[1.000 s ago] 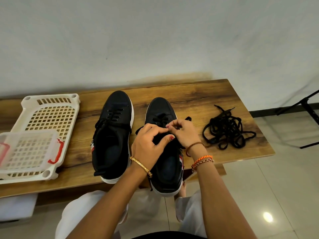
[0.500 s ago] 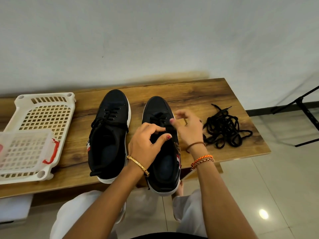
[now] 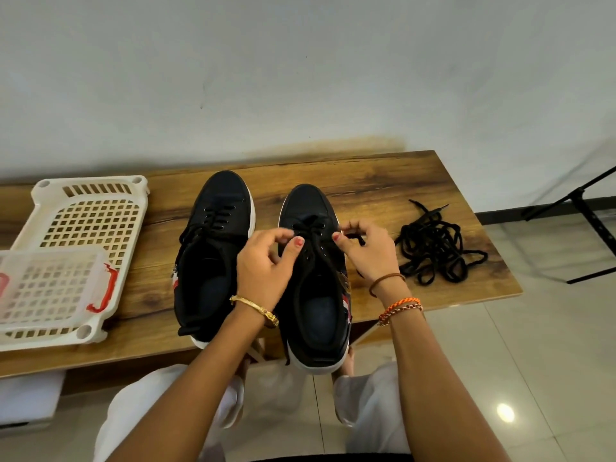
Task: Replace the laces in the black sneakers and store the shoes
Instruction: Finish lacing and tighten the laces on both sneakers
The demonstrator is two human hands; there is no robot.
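Two black sneakers with white soles stand side by side on the wooden table (image 3: 383, 181), toes away from me. The left sneaker (image 3: 213, 248) is laced. My left hand (image 3: 266, 265) pinches a lace end over the left eyelets of the right sneaker (image 3: 316, 315). At that shoe's right edge my right hand (image 3: 366, 251) pinches the other end of its black lace. A loose tangle of black laces (image 3: 436, 248) lies on the table to the right of my right hand.
A white perforated plastic basket (image 3: 90, 221) sits at the table's left, with a smaller translucent basket with red handles (image 3: 50, 291) lying on it. A black stand's legs (image 3: 580, 208) reach in from the right over the tiled floor. My knees are below the table's front edge.
My hands have drawn apart over the right sneaker. The right hand moved out to the shoe's right edge with the lace, the left hand shifted left.
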